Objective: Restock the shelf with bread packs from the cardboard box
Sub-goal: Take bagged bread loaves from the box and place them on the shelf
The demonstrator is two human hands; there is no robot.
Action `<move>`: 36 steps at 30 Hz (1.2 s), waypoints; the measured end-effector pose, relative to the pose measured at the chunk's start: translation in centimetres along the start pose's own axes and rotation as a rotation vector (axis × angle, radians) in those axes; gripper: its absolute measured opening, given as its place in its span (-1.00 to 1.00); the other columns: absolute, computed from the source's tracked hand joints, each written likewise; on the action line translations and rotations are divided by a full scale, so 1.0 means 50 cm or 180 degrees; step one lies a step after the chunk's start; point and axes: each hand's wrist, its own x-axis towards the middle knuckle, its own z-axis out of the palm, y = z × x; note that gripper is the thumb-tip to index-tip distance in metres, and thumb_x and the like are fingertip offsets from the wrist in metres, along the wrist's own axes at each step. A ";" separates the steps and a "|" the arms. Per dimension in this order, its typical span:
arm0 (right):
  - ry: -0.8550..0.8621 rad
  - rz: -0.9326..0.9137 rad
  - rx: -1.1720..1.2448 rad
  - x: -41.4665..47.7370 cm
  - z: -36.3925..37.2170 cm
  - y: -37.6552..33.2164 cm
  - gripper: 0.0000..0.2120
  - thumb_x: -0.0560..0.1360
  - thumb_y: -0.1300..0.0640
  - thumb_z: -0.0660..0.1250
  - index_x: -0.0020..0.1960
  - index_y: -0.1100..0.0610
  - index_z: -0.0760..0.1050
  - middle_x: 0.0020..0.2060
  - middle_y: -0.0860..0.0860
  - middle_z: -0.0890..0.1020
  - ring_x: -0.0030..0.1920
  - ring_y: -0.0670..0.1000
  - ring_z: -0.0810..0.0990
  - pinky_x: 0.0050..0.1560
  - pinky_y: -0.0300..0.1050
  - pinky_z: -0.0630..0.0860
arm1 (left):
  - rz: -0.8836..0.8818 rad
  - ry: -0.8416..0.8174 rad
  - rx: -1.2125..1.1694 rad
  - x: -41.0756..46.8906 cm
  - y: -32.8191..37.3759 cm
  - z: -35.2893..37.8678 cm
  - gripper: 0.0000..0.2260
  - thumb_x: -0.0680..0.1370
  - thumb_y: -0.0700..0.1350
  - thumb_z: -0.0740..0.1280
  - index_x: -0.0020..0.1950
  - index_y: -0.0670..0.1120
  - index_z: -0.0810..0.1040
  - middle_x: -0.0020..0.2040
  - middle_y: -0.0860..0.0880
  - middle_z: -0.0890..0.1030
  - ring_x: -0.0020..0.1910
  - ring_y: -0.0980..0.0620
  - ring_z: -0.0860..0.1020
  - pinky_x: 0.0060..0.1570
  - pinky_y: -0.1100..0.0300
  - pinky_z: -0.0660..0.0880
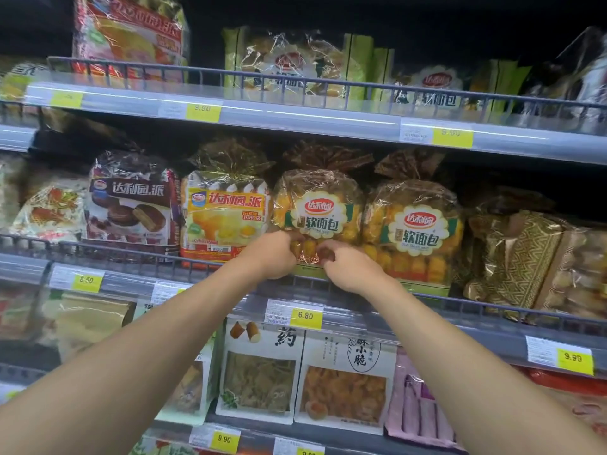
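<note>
A clear bread pack with yellow rolls and a red-and-white label stands upright on the middle shelf, behind the wire rail. Both hands grip its lower edge: my left hand holds the bottom left, my right hand the bottom right. A second, identical bread pack stands touching it on the right. The cardboard box is out of view.
Left of the held pack stand a yellow pie pack and a brown chocolate pie pack. Gold-patterned bags fill the right side. More bread packs sit on the upper shelf. White snack boxes line the shelf below.
</note>
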 end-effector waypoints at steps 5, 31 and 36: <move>-0.0024 0.0016 0.0053 0.004 0.004 0.003 -0.61 0.56 0.03 0.20 0.37 -0.19 0.39 0.34 -0.01 0.50 0.23 0.08 0.51 0.20 0.08 0.53 | 0.0011 -0.0073 0.0000 0.005 -0.010 0.010 -0.46 0.56 -0.27 0.15 0.54 0.03 0.36 0.48 -0.18 0.41 0.40 -0.21 0.43 0.39 -0.05 0.41; 0.1438 0.0306 -0.0833 -0.512 -0.159 0.318 -0.59 0.48 -0.09 0.30 0.31 -0.06 0.43 0.23 -0.08 0.49 0.27 0.05 0.45 0.21 0.13 0.45 | 0.1696 0.0922 0.0302 -0.171 0.273 0.175 -0.43 0.55 0.27 0.28 0.50 0.06 0.37 0.41 -0.02 0.45 0.42 -0.07 0.36 0.29 -0.15 0.45; 0.1336 0.1076 -0.1107 -0.777 -0.199 0.455 -0.54 0.44 -0.14 0.26 0.31 -0.04 0.44 0.20 -0.02 0.51 0.26 0.11 0.48 0.23 0.19 0.45 | 0.2254 0.0368 -0.0302 -0.241 0.430 0.329 -0.40 0.47 0.31 0.22 0.45 0.07 0.41 0.37 -0.05 0.48 0.39 -0.12 0.40 0.31 -0.16 0.43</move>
